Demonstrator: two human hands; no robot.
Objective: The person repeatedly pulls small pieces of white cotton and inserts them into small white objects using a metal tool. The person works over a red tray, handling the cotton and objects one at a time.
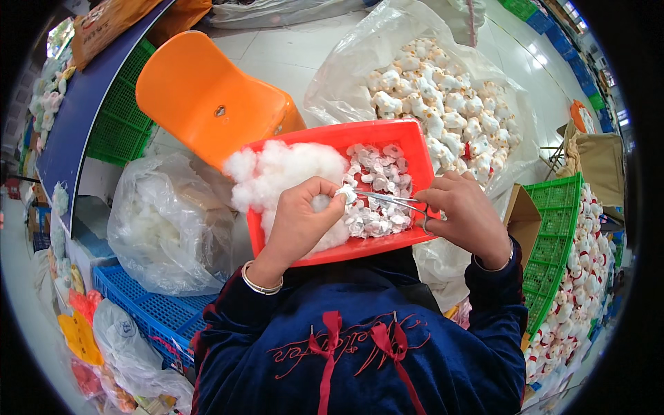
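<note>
My left hand (297, 218) pinches a small white fabric piece (347, 194) between thumb and fingertips. My right hand (470, 214) has its fingers in the loops of metal scissor-handled forceps (387, 198), whose tips reach the white piece; whether they grip it or sit inside it I cannot tell. Both hands are above a red plastic basin (419, 153) at my lap. Fluffy white stuffing (297, 164) fills the basin's left part. Many small white fabric pieces (377, 169) lie in its right part, some under the forceps.
Beyond the basin stand an orange chair (207, 97) and a clear bag (339, 76) of stuffed white toy parts (443, 104). Left are a bag of stuffing (169, 228) and a blue crate (155, 311). A green crate (553, 242) stands right, beside white-and-red toys (581, 277).
</note>
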